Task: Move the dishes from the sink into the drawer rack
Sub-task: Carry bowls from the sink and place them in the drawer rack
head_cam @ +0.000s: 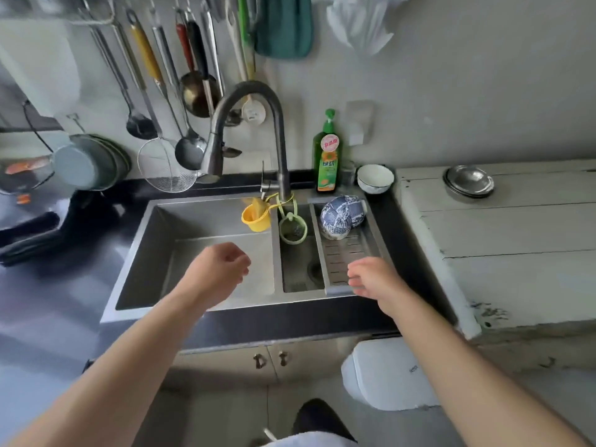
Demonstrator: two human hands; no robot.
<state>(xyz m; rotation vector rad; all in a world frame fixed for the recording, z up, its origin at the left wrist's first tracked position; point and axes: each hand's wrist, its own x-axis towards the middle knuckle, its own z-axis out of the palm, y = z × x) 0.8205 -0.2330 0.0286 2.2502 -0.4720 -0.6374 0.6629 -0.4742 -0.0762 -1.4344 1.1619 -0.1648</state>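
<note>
Two patterned bowls (pixel 342 216), it seems, still sit on the sink tray (pixel 350 253); your left hand (pixel 222 269) and right hand (pixel 371 279) hold nothing, fingers loosely curled.

Single head-worn wide-angle view, looking forward and steeply down from standing height over the sink (pixel 193 253), close enough that both forearms run in from the bottom edge. Frame spans the dark counter (pixel 64 285) at left to the white worktop (pixel 500 237) at right, with the utensil-hung wall (pixel 451 91) far and cabinet doors (pixel 225 362) near.
</note>
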